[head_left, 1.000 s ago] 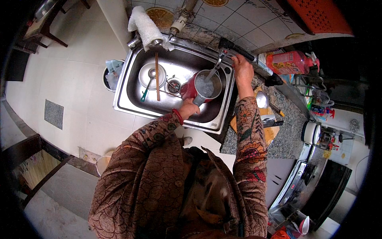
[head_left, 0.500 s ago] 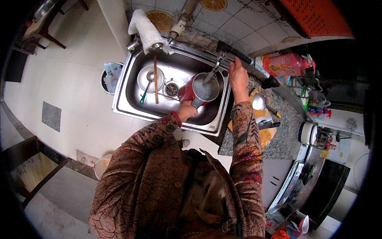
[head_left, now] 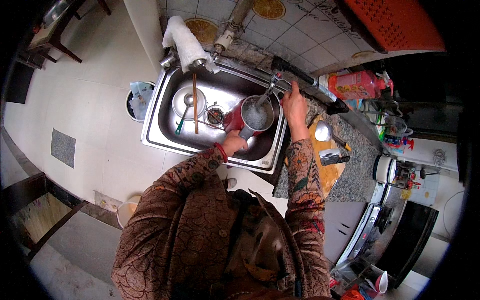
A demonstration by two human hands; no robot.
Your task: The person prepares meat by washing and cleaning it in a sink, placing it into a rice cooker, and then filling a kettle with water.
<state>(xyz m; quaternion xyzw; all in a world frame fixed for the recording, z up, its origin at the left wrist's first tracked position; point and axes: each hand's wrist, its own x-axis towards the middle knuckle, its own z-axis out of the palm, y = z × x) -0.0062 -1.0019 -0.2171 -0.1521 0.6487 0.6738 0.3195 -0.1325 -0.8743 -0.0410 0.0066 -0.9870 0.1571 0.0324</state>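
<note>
My left hand (head_left: 233, 143) is closed round the grey handle of a red saucepan (head_left: 233, 119), which is tilted in the right half of the steel sink (head_left: 172, 140). Water runs from the faucet (head_left: 273, 84) into the pan, and its inside looks frothy with water. Just right of the faucet, my right hand (head_left: 296, 112) holds nothing I can see; its index finger is stretched out. In the sink's left half lies a white plate (head_left: 178, 106) with a green-handled spoon (head_left: 182, 120) on it. A pair of chopsticks (head_left: 195, 112) lies beside the drain (head_left: 215, 117).
A white cloth (head_left: 182, 42) hangs at the sink's back left corner. On the right counter are a cutting board (head_left: 327, 182), a ladle (head_left: 324, 131) and a cleaver (head_left: 331, 157). A red soap bottle (head_left: 355, 85) stands behind. A bin (head_left: 132, 107) is left of the sink.
My right hand has come away from the faucet lever and moved slightly down and toward me. My left hand still holds the saucepan, and the water keeps running into it.
</note>
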